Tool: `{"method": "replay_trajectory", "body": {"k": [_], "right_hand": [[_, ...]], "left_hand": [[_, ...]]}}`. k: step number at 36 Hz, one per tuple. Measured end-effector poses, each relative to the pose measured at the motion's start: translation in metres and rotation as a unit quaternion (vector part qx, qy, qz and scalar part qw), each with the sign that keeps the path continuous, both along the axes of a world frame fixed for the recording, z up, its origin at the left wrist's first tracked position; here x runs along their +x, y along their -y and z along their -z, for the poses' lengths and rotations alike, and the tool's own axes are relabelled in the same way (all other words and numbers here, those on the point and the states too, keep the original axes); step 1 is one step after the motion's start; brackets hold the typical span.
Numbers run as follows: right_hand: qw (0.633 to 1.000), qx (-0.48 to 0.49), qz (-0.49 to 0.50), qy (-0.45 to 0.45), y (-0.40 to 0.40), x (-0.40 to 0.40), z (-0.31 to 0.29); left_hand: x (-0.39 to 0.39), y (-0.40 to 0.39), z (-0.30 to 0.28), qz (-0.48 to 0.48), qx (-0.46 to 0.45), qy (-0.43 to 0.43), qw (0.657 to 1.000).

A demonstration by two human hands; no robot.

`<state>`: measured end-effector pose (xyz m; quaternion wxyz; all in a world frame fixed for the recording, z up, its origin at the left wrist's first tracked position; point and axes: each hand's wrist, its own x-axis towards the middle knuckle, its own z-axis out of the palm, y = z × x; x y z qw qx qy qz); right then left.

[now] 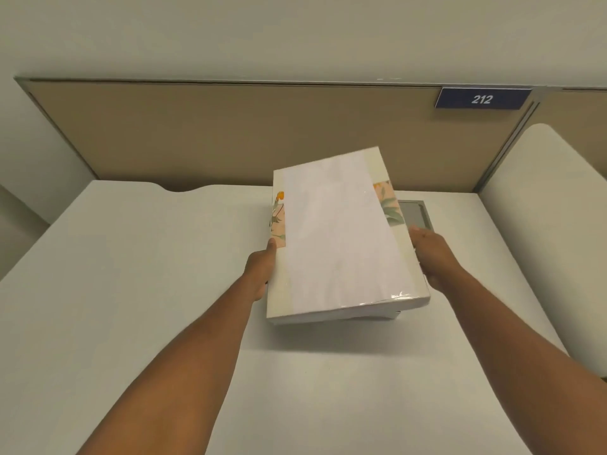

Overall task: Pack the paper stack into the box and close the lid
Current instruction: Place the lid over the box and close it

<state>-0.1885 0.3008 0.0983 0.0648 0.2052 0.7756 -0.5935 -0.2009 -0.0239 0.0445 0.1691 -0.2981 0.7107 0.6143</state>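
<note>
Above the desk (131, 290) your left hand (259, 274) and right hand (433, 257) grip the lid (279, 300), tilted over the box (391, 314), clear-wrapped paper stack (338, 238) seemingly atop; closing looks underway, so square edges, then lower

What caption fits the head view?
Both hands, left hand and right hand, hold a box tilted above the desk.

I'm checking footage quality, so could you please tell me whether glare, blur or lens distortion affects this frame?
Head view: glare streaks the plastic wrap at the paper stack's near corner; soft shadow beneath it on the desk; the partition rail bows from wide-angle distortion; the image is slightly soft overall.
</note>
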Motion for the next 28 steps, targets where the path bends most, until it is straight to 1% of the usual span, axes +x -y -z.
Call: {"method": "replay_trajectory", "body": {"k": [3,5,9,13,15,19,28], "right_hand": [[0.998,-0.025,0.004,0.058,0.001,-0.005,0.017],[0.998,-0.003,-0.009,0.058,0.001,-0.01,0.029],[0.996,0.087,-0.016,0.01,0.004,-0.015,0.05],[0.975,0.216,-0.024,-0.042,0.006,-0.017,0.072],[0.968,0.245,-0.015,-0.05,0.006,-0.021,0.081],[0.964,0.26,-0.005,-0.049,0.007,-0.036,0.094],[0.957,0.288,-0.001,-0.036,0.005,-0.066,0.106]], "left_hand": [[-0.007,-0.002,0.008,-0.012,-0.027,-0.012,0.999],[-0.01,-0.004,0.012,-0.008,-0.044,-0.017,0.999],[-0.017,-0.008,0.026,0.004,-0.079,-0.021,0.997],[-0.023,-0.01,0.037,0.005,-0.088,-0.008,0.996],[-0.027,-0.011,0.041,0.004,-0.096,-0.004,0.995],[-0.037,-0.012,0.046,0.019,-0.117,-0.007,0.993],[-0.064,-0.009,0.052,0.043,-0.122,-0.005,0.992]]}}
